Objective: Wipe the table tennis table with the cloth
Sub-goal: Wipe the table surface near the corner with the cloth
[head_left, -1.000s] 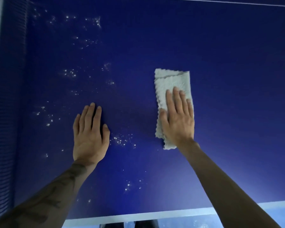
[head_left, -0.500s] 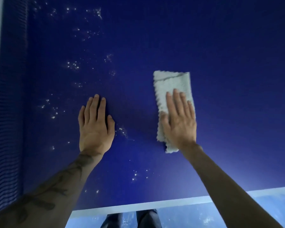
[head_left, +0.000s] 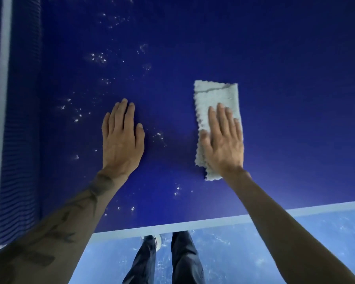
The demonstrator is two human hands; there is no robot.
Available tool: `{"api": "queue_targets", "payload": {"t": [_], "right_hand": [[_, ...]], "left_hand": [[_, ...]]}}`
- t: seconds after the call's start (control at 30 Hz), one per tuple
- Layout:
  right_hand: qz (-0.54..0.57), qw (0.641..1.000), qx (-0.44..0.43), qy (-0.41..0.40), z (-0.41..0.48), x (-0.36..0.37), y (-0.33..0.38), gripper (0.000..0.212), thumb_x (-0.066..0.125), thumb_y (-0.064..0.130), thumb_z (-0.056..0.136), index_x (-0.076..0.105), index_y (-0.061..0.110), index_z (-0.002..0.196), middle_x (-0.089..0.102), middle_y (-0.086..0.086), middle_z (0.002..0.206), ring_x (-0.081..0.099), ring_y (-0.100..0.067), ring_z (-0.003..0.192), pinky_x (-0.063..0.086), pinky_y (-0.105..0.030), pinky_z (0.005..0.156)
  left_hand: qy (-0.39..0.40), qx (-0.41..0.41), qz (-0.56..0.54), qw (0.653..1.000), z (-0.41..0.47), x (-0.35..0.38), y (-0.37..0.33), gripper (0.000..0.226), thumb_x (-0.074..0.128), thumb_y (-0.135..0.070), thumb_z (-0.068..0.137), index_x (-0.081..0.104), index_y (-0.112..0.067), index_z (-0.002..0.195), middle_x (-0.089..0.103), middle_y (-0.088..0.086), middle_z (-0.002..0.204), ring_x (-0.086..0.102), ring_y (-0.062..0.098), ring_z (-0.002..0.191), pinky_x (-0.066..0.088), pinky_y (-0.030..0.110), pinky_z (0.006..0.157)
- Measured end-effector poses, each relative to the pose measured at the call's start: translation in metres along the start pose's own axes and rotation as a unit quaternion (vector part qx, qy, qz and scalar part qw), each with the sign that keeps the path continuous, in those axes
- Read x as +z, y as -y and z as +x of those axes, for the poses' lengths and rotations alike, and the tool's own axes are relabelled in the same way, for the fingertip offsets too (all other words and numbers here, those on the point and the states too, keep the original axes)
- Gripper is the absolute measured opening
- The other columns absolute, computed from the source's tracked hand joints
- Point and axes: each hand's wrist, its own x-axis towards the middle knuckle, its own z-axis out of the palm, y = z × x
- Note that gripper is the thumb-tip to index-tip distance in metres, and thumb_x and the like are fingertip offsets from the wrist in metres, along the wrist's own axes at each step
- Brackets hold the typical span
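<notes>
Barely shifting across the droplets since a second ago, only riding higher in view, with more of the near edge line, trouser legs and floor now showing. Pressing the straight, close-set fingers of the right hand flat on the folded pale cloth, gripping nothing. Resting the left hand flat and well apart from it, fingers together on the bare blue surface. Judging by that stillness, pausing mid-stroke, leaving the spray to the left of the cloth apparently unwiped. Catching soft light near the edge, bordering on a striped net at far left, standing over speckled pale blue.
</notes>
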Motion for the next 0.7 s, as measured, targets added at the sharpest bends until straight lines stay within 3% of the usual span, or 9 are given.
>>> {"api": "queue_targets", "payload": {"t": [0.1,0.17,0.3,0.4,0.6,0.7], "right_hand": [[0.008,0.998,0.066,0.005,0.015,-0.004,0.021,0.066,0.026,0.046,0.113,0.011,0.018,0.171,0.004,-0.007,0.179,0.002,-0.026,0.166,0.005,-0.049,0.133],[0.013,0.998,0.055,0.012,0.018,0.002,0.051,0.067,0.024,0.046,0.113,0.007,0.017,0.171,0.001,-0.008,0.179,-0.002,-0.025,0.165,0.003,-0.048,0.134],[0.009,0.993,-0.111,0.035,-0.026,0.02,0.095,0.066,0.032,0.042,0.111,0.016,0.019,0.171,0.009,-0.006,0.179,0.003,-0.023,0.166,0.006,-0.046,0.134],[0.006,0.984,-0.179,0.022,-0.052,0.021,0.056,0.064,0.036,0.042,0.111,0.023,0.021,0.17,0.016,-0.004,0.178,0.009,-0.021,0.165,0.013,-0.046,0.134],[0.003,0.996,0.088,-0.029,-0.014,-0.006,-0.023,0.066,0.03,0.047,0.111,0.023,0.017,0.169,0.018,-0.008,0.177,0.014,-0.027,0.164,0.014,-0.05,0.132],[0.005,0.995,0.093,-0.032,-0.006,0.001,0.009,0.067,0.031,0.046,0.111,0.021,0.015,0.17,0.016,-0.011,0.177,0.013,-0.028,0.165,0.012,-0.05,0.133]], "left_hand": [[-0.003,0.007,0.024,1.0,-0.03,-0.008,0.014,0.055,0.038,-0.024,0.109,0.036,-0.001,0.159,0.03,0.016,0.169,0.026,0.034,0.158,0.016,0.051,0.13],[-0.002,0.009,0.04,0.999,-0.048,-0.007,0.02,0.057,0.036,-0.026,0.107,0.037,0.0,0.158,0.032,0.018,0.168,0.028,0.036,0.157,0.019,0.053,0.129],[0.003,0.015,0.063,0.998,-0.062,0.003,0.027,0.06,0.034,-0.029,0.107,0.033,-0.002,0.16,0.028,0.017,0.17,0.024,0.035,0.158,0.017,0.053,0.13],[-0.005,0.017,0.064,0.998,-0.062,0.009,0.031,0.06,0.034,-0.031,0.107,0.031,-0.004,0.161,0.026,0.014,0.171,0.021,0.032,0.159,0.01,0.047,0.132],[-0.026,0.017,0.058,0.998,-0.062,0.013,0.034,0.06,0.035,-0.032,0.107,0.033,-0.006,0.161,0.029,0.015,0.169,0.021,0.031,0.159,0.011,0.048,0.132],[-0.031,0.019,0.058,0.998,-0.062,0.013,0.034,0.06,0.035,-0.032,0.107,0.034,-0.006,0.16,0.029,0.014,0.169,0.022,0.031,0.158,0.011,0.047,0.131]]}}
